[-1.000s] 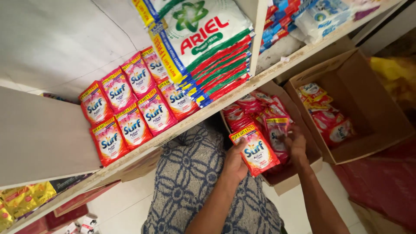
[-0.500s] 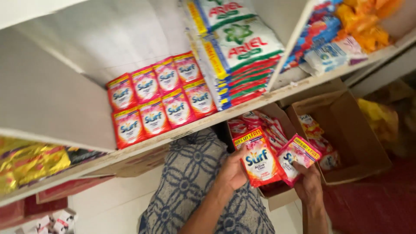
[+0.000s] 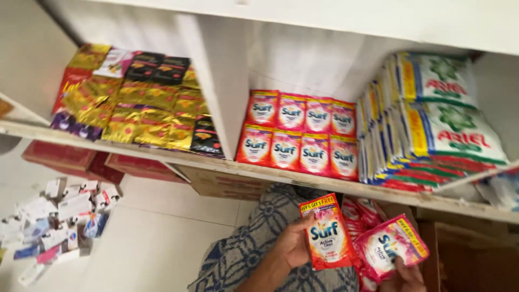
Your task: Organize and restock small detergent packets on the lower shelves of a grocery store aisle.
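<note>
The red sachet (image 3: 326, 232) in the left hand (image 3: 292, 243) is showing glossy plastic film, as is the pink sachet (image 3: 390, 254) in the right hand (image 3: 403, 278). Above the hands, the painted shelf board (image 3: 216, 164) is looking matt. Beneath the left hand, patterned cloth (image 3: 254, 243) is appearing soft.
</note>
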